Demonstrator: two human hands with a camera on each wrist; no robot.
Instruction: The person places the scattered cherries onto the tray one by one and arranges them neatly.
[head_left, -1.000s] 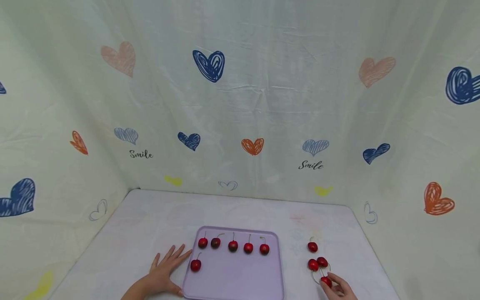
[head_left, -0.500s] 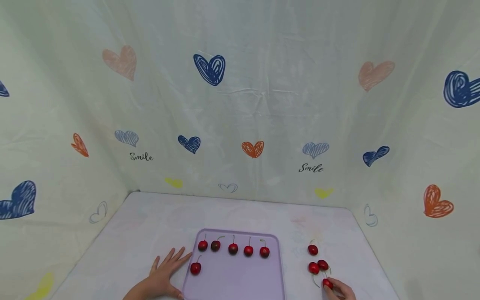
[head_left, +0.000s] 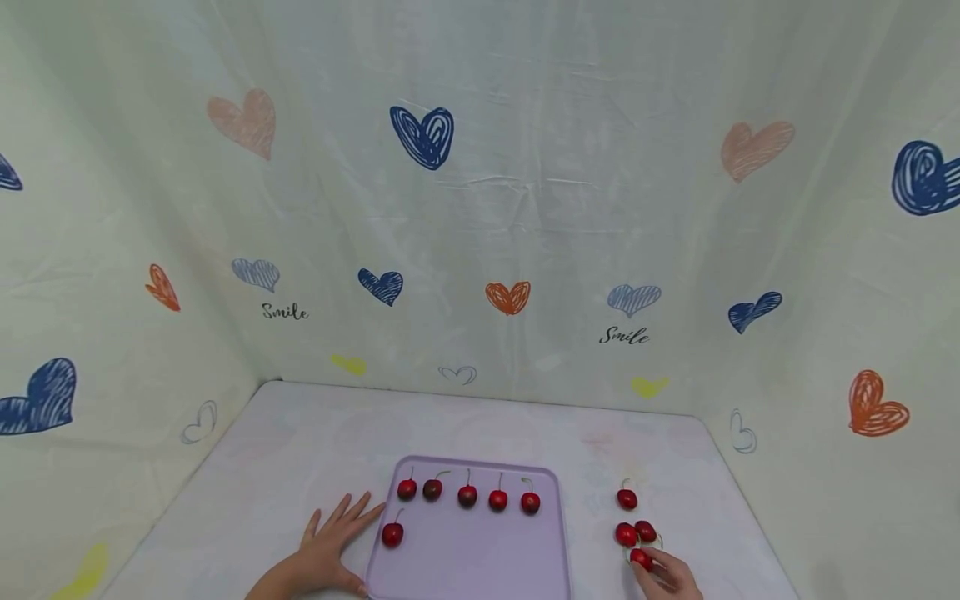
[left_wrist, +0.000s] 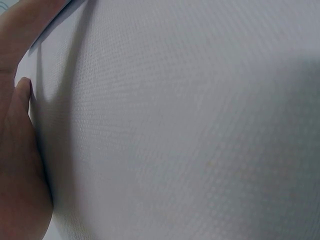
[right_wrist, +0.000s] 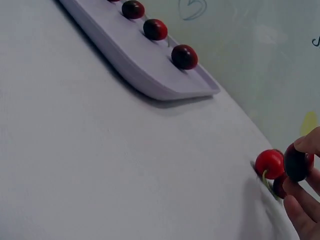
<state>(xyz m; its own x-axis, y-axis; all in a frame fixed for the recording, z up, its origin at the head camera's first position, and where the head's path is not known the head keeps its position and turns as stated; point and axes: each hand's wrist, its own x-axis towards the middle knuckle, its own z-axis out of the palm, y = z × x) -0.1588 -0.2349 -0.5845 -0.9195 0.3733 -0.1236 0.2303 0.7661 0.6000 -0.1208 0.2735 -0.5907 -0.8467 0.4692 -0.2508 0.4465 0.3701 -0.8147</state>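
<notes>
My right hand (head_left: 670, 577) pinches a cherry (head_left: 641, 558) between thumb and fingers, right of the tray. In the right wrist view that cherry (right_wrist: 297, 162) looks dark, with the fingertips on it. Just beyond it sit two more cherries (head_left: 626, 534) side by side, and a single cherry (head_left: 627, 498) lies farther back. My left hand (head_left: 327, 550) is spread flat, its fingertips and thumb at the left rim of the lilac tray (head_left: 480, 567). Along the tray's back runs a row of several cherries (head_left: 467, 497), stems pointing away. One cherry (head_left: 392, 534) starts a second row at the left.
The white table (head_left: 330, 425) is backed and flanked by a pale curtain (head_left: 525, 217) printed with hearts. A textured white surface (left_wrist: 175, 125) fills most of the left wrist view. The tray's raised rim (right_wrist: 145, 90) shows in the right wrist view.
My right hand has shifted a little to the left with the pinched cherry, closer to the pair behind it. My left hand and the tray hold their places.
</notes>
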